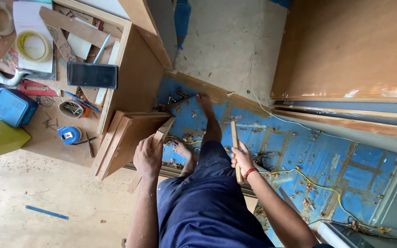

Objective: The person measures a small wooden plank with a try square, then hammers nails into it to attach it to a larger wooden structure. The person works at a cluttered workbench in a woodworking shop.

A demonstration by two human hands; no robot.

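Seen from the head camera, a barefoot person stands on a blue floor sheet (295, 151) strewn with wood shavings. The left hand (147, 158) is closed around a narrow wooden strip (161, 135) leaning against stacked plywood boards (125, 140). The right hand (243, 160) grips a wooden-handled hammer (236, 147), its head apparently upward. A cluttered workbench (47, 133) stands nearby.

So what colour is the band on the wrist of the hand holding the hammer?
Red. The band sits on the right hand's wrist, clearest in the head view.
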